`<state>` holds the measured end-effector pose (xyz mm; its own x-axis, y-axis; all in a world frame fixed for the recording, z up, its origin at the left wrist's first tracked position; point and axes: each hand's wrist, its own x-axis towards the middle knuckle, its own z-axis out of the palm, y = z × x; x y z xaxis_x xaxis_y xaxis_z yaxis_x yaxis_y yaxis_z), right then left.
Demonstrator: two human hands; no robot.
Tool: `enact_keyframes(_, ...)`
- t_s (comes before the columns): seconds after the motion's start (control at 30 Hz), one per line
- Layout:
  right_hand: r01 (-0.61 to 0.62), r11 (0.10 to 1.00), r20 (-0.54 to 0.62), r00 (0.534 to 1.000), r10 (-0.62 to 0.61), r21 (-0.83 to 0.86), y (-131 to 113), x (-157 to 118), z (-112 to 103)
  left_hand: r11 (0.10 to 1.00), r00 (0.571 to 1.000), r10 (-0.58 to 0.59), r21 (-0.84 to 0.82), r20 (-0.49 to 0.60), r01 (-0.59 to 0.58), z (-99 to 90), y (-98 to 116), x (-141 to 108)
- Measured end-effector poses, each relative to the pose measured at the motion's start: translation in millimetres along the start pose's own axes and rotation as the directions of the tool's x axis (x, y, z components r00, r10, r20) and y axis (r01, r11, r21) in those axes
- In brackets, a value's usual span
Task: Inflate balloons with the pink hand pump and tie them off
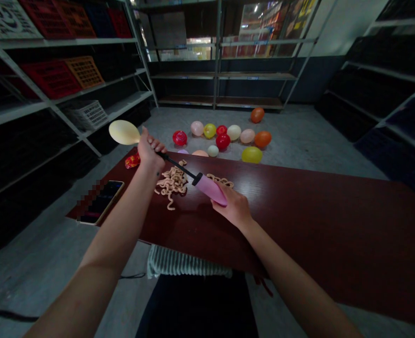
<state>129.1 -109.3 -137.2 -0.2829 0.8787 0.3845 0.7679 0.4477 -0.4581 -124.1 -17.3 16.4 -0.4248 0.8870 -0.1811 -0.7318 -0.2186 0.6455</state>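
A pink hand pump [210, 188] with a black rod slants between my hands above the dark red table [281, 211]. My right hand [233, 206] is wrapped round the pink barrel. At the rod's other end, my left hand [151, 149] grips the black handle. A pale yellow balloon [124, 132], partly inflated, sticks out to the left of my left hand; its neck is hidden by the fingers. Beneath the rod lies a pile of beige curly strands [174, 180], with a smaller bunch [220, 180] behind the pump.
A phone [101, 202] and a red packet [132, 161] lie at the table's left. Beyond the table, several balloons [223, 141] rest on the floor. Shelves with crates [52, 77] stand left; more shelving [216, 75] stands at the back and right. A ribbed cloth [182, 262] is below the near edge.
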Motion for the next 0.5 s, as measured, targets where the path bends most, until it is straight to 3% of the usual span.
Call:
enact_keyframes(0.3,-0.087,0.993,-0.052,0.994,0.091,0.074,-2,3,-5,0.996,0.992,-0.035,0.088,0.121,0.024,16.5,-94,-33)
enact_keyframes(0.4,-0.107,0.99,-0.059,0.992,0.113,0.091,-3,3,-7,0.995,0.995,-0.002,0.097,0.098,-0.007,16.6,-107,-43)
enact_keyframes(0.5,-0.129,0.986,-0.034,0.99,0.133,0.109,-4,5,-8,0.996,0.995,0.045,0.077,0.092,-0.052,9.3,-105,-47)
